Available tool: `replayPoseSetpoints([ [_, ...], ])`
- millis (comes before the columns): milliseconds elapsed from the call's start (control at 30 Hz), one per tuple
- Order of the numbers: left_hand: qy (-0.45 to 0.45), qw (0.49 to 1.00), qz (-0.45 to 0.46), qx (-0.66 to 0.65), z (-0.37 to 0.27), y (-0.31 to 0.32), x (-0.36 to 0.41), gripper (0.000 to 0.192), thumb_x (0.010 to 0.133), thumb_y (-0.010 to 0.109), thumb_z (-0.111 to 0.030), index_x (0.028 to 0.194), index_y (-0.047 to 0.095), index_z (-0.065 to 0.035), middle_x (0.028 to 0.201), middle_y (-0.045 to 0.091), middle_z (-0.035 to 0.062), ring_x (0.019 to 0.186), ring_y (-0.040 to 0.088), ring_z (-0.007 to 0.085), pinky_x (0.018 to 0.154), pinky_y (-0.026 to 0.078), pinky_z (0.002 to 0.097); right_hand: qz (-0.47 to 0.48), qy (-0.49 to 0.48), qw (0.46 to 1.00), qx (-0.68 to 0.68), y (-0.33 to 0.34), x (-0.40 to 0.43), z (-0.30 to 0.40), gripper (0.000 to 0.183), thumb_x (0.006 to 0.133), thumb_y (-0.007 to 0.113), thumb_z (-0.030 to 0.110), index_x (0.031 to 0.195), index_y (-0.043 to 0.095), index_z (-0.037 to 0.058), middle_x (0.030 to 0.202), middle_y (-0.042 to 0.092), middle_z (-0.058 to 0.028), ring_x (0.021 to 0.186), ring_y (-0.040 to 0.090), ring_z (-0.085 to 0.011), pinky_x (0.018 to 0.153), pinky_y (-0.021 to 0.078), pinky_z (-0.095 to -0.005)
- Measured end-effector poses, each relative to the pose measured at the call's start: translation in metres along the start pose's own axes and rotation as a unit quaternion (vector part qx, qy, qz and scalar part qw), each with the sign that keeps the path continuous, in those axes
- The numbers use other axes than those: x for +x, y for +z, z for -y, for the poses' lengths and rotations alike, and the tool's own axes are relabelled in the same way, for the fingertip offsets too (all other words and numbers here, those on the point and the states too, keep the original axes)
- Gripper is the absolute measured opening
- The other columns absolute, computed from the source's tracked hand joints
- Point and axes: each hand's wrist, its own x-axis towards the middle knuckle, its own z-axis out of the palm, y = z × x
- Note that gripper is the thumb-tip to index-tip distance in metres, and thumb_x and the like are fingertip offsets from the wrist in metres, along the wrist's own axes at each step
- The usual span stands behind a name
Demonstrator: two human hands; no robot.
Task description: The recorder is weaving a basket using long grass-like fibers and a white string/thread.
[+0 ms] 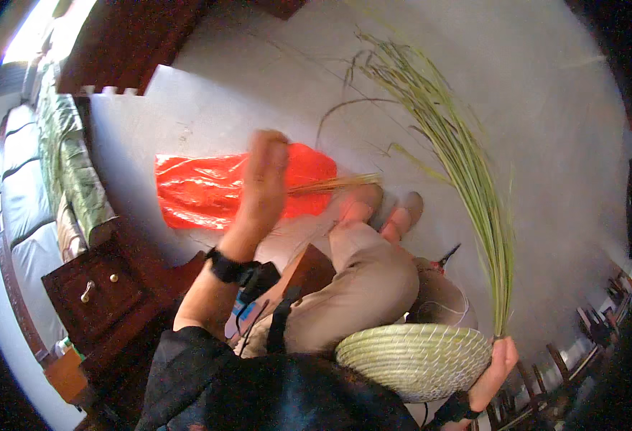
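My right hand (495, 369) grips the bound-together lower end of a long bundle of green grass stalks (469, 178), whose tips fan out over the floor. Against that hand rests a coiled grass basket (415, 361), stitched in pale thread and tilted on my lap. My left hand (266, 180) is raised and blurred above a red plastic bag (203, 188); its fingers are not clear. Beside it, a thin sheaf of yellowish stalks (348, 183) lies across the bag's right part. Whether my left hand touches the sheaf cannot be told.
White thread (459, 311) hangs behind the basket near a small red-and-black tool (446, 257). My feet (362, 199) stand on the pale concrete-like floor (553, 161). To the left are a dark wooden cabinet (95, 285) and a cushioned bench (28, 188) with a green patterned cloth (68, 161).
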Motion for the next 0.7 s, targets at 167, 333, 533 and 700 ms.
replayPoseSetpoints([
  [167, 0.191, 0.888, -0.050, -0.416, -0.155, -0.129, 0.032, 0.019, 0.096, 0.042, -0.019, 0.100, 0.052, -0.0035, 0.073, 0.038, 0.0004, 0.067, 0.035, 0.0120, 0.057, 0.032, 0.0272, 0.099, -0.044, 0.993, 0.043, 0.006, 0.004, 0.008, 0.022, 0.085, 0.058, 0.022, 0.076, 0.055, 0.0022, 0.070, 0.047, 0.0002, 0.066, 0.043, -0.0119, 0.062, 0.0373, -0.0291],
  [333, 0.449, 0.870, -0.178, 0.098, -0.261, -0.203, 0.030, 0.028, 0.094, 0.056, -0.025, 0.102, 0.061, 0.0010, 0.098, 0.062, 0.0083, 0.090, 0.059, 0.0220, 0.084, 0.049, 0.0339, 0.139, -0.140, 0.980, 0.038, 0.017, 0.006, 0.032, 0.025, 0.089, 0.057, 0.019, 0.074, 0.050, -0.0003, 0.066, 0.043, 0.0022, 0.065, 0.038, -0.0097, 0.059, 0.0332, -0.0281],
  [533, 0.510, 0.777, -0.007, 0.369, -0.359, -0.193, -0.007, 0.020, 0.088, 0.056, -0.019, 0.099, 0.059, -0.0019, 0.088, 0.059, 0.0084, 0.079, 0.059, 0.0234, 0.071, 0.048, 0.0366, 0.158, -0.200, 0.964, 0.069, 0.035, 0.027, 0.018, 0.023, 0.092, 0.056, 0.020, 0.085, 0.058, -0.0012, 0.074, 0.052, 0.0005, 0.073, 0.045, -0.0095, 0.066, 0.0388, -0.0254],
  [700, 0.520, 0.702, 0.222, 0.434, -0.344, -0.081, -0.033, 0.016, 0.082, 0.057, -0.013, 0.096, 0.057, -0.0044, 0.078, 0.057, 0.0086, 0.071, 0.059, 0.0246, 0.060, 0.048, 0.0388, 0.057, -0.251, 0.929, 0.267, 0.028, 0.045, -0.002, 0.032, 0.097, 0.052, 0.029, 0.106, 0.062, 0.0001, 0.092, 0.063, -0.0044, 0.087, 0.057, -0.0140, 0.081, 0.0454, -0.0284],
])
